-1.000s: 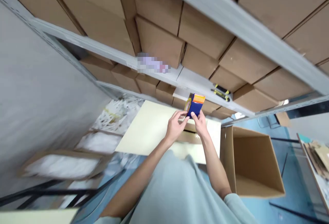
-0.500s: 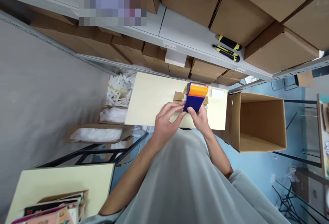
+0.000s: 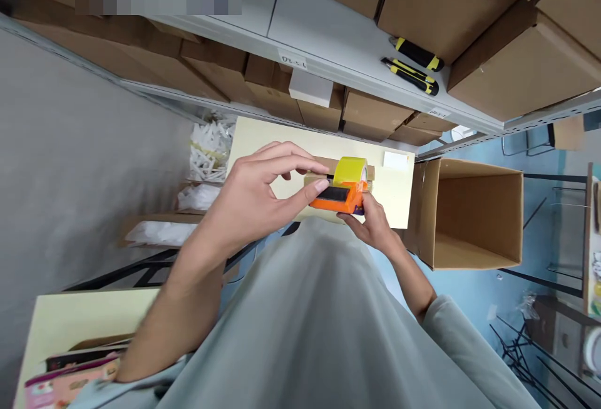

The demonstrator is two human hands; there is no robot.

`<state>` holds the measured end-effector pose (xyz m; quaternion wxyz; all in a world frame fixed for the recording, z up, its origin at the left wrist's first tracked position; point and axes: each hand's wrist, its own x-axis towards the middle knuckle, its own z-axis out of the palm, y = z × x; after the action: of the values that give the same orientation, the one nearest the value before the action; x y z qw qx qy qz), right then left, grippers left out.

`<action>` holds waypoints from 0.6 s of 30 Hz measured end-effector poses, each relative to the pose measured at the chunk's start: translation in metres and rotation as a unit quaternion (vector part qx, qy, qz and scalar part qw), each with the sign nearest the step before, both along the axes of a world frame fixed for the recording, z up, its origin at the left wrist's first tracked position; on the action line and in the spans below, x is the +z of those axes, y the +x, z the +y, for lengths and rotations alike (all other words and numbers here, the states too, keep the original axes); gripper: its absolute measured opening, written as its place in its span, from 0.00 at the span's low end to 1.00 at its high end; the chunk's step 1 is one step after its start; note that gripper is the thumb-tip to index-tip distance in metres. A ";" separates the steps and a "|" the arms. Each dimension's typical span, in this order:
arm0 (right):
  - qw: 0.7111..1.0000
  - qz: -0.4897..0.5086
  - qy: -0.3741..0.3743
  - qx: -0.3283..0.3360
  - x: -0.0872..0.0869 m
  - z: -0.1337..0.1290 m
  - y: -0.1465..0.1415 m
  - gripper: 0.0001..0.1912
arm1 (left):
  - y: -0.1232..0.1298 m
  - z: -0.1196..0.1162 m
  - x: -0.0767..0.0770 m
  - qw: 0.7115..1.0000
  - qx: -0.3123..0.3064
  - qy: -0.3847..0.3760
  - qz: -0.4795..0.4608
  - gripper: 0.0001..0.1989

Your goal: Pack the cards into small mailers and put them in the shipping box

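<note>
An orange tape dispenser (image 3: 335, 198) carrying a roll of yellow tape (image 3: 350, 170) is held above the pale table, close to my body. My right hand (image 3: 374, 224) grips its right end, thumb low at the near side. At the opposite end, my left hand (image 3: 263, 190) has its thumb and forefinger closed on the dispenser's left tip; the other fingers are loosely bent. Whether the tape's free end lies between those fingertips cannot be made out. Behind the dispenser, a flat brown cardboard piece (image 3: 323, 165) lies on the table, partly hidden.
A small white box (image 3: 395, 160) rests on the table (image 3: 263, 136). To the right gapes a large open carton (image 3: 476, 215). Two utility knives (image 3: 416, 64) lie on the grey shelf among cardboard boxes. Magazines (image 3: 79, 374) sit on another table at lower left.
The dispenser has been turned over, from its dark blue face to the orange side with the yellow roll on top. My left hand has risen and shifted left, now at the dispenser's left tip.
</note>
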<state>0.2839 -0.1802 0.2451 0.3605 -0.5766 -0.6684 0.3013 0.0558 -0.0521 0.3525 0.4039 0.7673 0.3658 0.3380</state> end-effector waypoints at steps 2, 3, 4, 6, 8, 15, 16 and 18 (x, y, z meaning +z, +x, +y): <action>0.999 -0.016 0.030 0.015 0.000 -0.002 0.005 0.15 | 0.002 0.000 0.003 1.000 -0.025 -0.005 0.005 0.05; 0.998 -0.020 0.050 0.024 0.000 -0.004 0.008 0.14 | 0.003 0.000 0.003 0.999 -0.036 -0.008 0.007 0.05; 0.997 -0.023 0.071 0.033 0.000 -0.005 0.011 0.13 | 0.004 0.000 0.004 0.999 -0.046 -0.010 0.007 0.05; 0.993 -0.030 0.102 0.043 0.000 -0.007 0.015 0.12 | 0.007 -0.001 0.005 0.998 -0.062 -0.007 0.003 0.05; 0.993 -0.044 0.106 0.041 0.000 -0.010 0.019 0.11 | 0.009 -0.004 0.008 0.997 -0.074 0.010 0.000 0.04; 0.983 -0.052 0.170 0.034 -0.009 -0.015 0.026 0.13 | 0.014 -0.034 0.027 0.987 -0.059 0.138 0.052 0.15; 0.982 -0.045 0.179 0.034 -0.010 -0.016 0.027 0.14 | 0.013 -0.040 0.029 0.987 -0.054 0.142 0.047 0.16; 0.983 -0.046 0.175 0.030 -0.014 -0.021 0.030 0.12 | 0.010 -0.050 0.030 0.992 -0.018 0.124 0.028 0.18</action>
<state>0.3135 -0.2008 0.2311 0.4153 -0.4973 -0.7440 0.1633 0.0659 -0.1019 0.3826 0.3012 0.8272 0.3180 0.3520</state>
